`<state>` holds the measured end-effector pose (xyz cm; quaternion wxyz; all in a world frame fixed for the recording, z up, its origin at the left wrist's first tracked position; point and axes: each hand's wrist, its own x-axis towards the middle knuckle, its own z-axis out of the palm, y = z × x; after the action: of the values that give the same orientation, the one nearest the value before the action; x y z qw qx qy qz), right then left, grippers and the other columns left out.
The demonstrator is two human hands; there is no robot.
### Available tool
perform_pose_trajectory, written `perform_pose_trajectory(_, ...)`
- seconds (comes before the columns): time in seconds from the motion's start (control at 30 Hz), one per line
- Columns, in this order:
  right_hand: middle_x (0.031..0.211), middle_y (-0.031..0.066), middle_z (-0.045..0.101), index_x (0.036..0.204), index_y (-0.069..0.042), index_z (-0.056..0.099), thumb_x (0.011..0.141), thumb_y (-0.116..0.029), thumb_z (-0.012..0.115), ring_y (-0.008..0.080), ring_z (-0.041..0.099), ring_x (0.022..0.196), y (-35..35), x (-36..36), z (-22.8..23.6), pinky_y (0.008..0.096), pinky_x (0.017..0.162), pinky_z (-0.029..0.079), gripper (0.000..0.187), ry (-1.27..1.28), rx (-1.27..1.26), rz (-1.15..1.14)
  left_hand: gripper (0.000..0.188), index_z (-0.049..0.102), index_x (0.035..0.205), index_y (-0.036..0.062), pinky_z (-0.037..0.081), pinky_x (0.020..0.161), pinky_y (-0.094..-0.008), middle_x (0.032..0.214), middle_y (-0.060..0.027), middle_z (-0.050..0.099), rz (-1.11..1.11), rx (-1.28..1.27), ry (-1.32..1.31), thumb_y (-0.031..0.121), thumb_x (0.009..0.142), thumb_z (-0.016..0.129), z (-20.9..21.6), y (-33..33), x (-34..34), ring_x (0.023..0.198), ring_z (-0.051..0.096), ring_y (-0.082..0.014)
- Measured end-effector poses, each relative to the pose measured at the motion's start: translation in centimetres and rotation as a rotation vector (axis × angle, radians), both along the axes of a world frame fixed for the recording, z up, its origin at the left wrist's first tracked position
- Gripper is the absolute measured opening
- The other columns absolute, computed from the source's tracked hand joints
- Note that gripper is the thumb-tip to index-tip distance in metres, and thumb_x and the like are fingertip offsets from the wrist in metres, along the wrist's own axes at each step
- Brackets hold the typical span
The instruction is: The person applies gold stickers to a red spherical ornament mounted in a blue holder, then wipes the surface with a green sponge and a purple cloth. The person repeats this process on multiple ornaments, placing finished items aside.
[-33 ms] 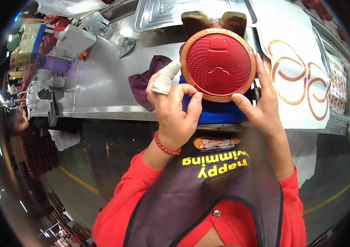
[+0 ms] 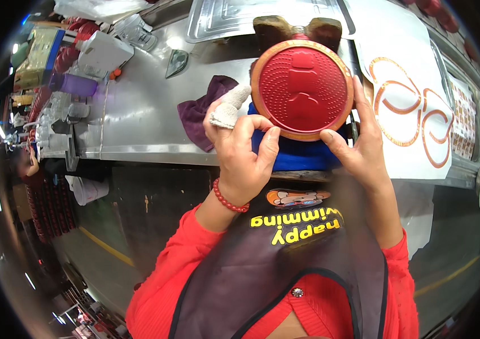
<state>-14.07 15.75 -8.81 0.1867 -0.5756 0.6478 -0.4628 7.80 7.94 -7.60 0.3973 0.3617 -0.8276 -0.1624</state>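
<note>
1 red disc btwn L hand (fingers pinched on orange rim) & R hand (fingers splayed at edge)

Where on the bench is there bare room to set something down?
Widest free patch: the steel bench between the purple container and purple cloth, from its front edge back to the glassy piece. Crowded: around the red disc, with left hand and right hand against it; rightward, orange strips lie on white paper.

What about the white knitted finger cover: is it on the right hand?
No, the white knitted finger cover sits on a finger of the left hand, while the right hand shows only bare fingers.
</note>
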Motion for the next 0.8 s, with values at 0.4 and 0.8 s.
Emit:
perform_pose_trajectory(0.4,0.151,0.0271,0.048,0.155,0.009,0.032,0.084,-0.034,0.082,0.0357,0.045,0.143,0.0,0.0,-0.2,0.0441,0.118,0.035,0.097,-0.063,0.036,-0.005,0.019,0.064,0.092,0.0075,0.026,0.112,-0.0466,0.141,-0.0250,0.056,0.003,0.092,0.131,0.021,0.090,0.077,-1.6,-0.6,0.1,0.127,0.049,-0.0348)
perform_pose_trajectory(0.8,0.150,0.0271,0.049,0.155,0.009,0.032,0.086,-0.040,0.081,0.0357,0.046,0.142,0.0,0.0,-0.2,0.0449,0.118,0.034,0.098,-0.041,0.045,0.000,0.036,0.060,0.100,0.0046,0.033,0.103,-0.0478,0.116,-0.0199,0.057,-0.050,0.202,0.284,0.037,0.094,0.074,-3.3,-1.5,0.2,0.111,0.047,-0.0365)
